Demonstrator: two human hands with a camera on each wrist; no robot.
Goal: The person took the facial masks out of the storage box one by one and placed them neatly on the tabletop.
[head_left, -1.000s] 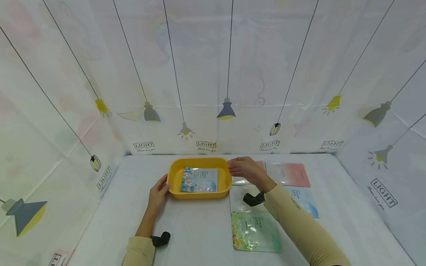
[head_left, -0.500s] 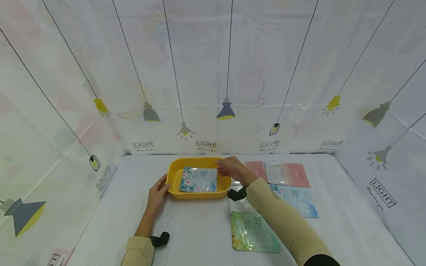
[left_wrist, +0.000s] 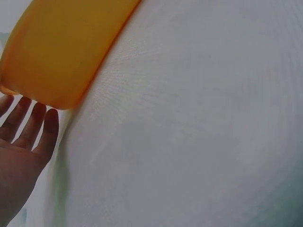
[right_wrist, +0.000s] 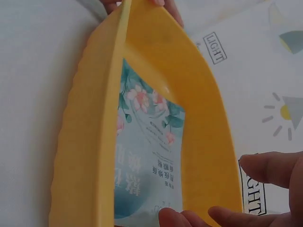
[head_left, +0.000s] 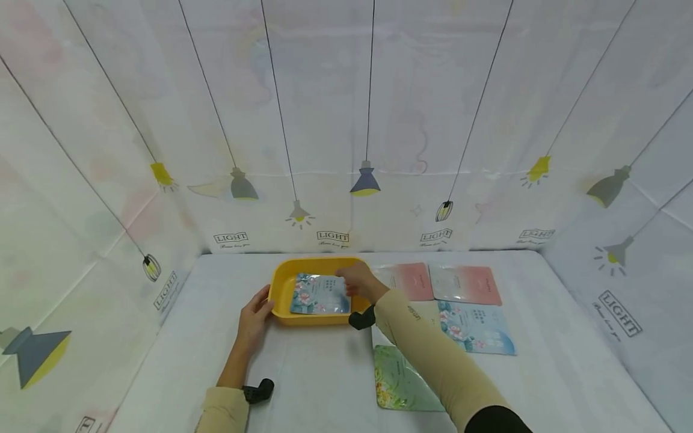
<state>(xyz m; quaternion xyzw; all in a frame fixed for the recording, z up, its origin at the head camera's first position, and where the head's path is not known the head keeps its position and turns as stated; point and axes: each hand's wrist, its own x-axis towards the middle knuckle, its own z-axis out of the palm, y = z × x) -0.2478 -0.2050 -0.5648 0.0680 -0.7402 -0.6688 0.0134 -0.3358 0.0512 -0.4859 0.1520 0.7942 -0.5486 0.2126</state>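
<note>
A blue floral sachet point(head_left: 319, 294) lies flat in a yellow plastic tray point(head_left: 311, 321) at the back of the table. My left hand point(head_left: 253, 319) holds the tray's left front corner, thumb on the front side and fingers against the end. In the left wrist view those fingers point(left_wrist: 34, 120) meet the tray's outer wall. Over the tray's right end is my right hand point(head_left: 358, 280), its fingertips right at the sachet's right edge. The right wrist view shows its fingertips point(right_wrist: 173, 217) overlapping that edge, with the digits spread apart.
Right of the tray, two pink-and-white sachets point(head_left: 406, 281) point(head_left: 468, 285) lie along the back. Another blue floral sachet point(head_left: 476, 328) is in front of them, and a green one point(head_left: 400, 379) lies nearer, partly under my right forearm. Printed cloth walls point(head_left: 335, 120) enclose the table.
My right hand has moved left from beside the tray's right rim, over it, and down to the sachet inside. The left hand stays at the tray's corner.
</note>
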